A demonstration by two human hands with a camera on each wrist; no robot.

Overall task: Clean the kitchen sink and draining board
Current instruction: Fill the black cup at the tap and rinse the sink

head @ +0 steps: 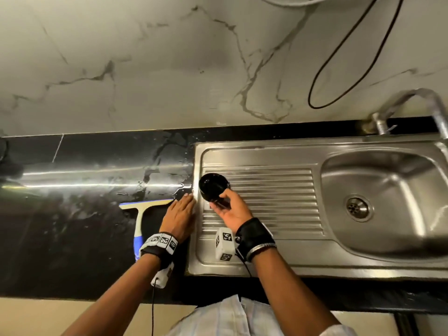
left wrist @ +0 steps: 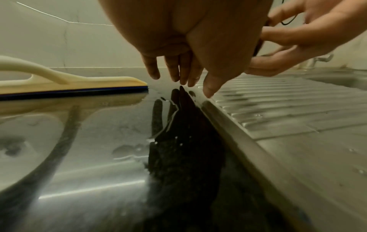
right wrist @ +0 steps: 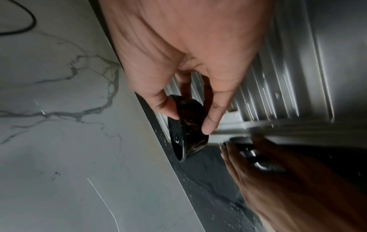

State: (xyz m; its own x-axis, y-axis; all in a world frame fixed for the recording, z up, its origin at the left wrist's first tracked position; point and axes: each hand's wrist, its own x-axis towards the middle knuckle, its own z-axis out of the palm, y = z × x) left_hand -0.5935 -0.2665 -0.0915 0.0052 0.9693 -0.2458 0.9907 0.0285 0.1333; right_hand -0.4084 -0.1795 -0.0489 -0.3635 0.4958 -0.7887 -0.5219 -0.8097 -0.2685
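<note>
My right hand point(head: 224, 202) holds a small black bowl point(head: 213, 189) tilted above the left end of the ribbed steel draining board point(head: 271, 202). In the right wrist view the thumb and fingers point(right wrist: 210, 119) pinch the bowl point(right wrist: 195, 141) by its rim and side. My left hand point(head: 180, 213) lies with straight fingers on the wet black countertop point(head: 84, 170), along the sink's left rim. In the left wrist view its fingertips point(left wrist: 184, 80) point down at the counter beside the rim point(left wrist: 228, 125). The sink basin point(head: 388, 202) with its drain point(head: 358, 207) is to the right.
A cream squeegee with a blue handle point(head: 141, 214) lies on the countertop just left of my left hand, seen also as the squeegee point(left wrist: 69, 84). A steel tap point(head: 412, 103) stands behind the basin. A black cable point(head: 339, 69) hangs on the marble wall. Water patches cover the counter.
</note>
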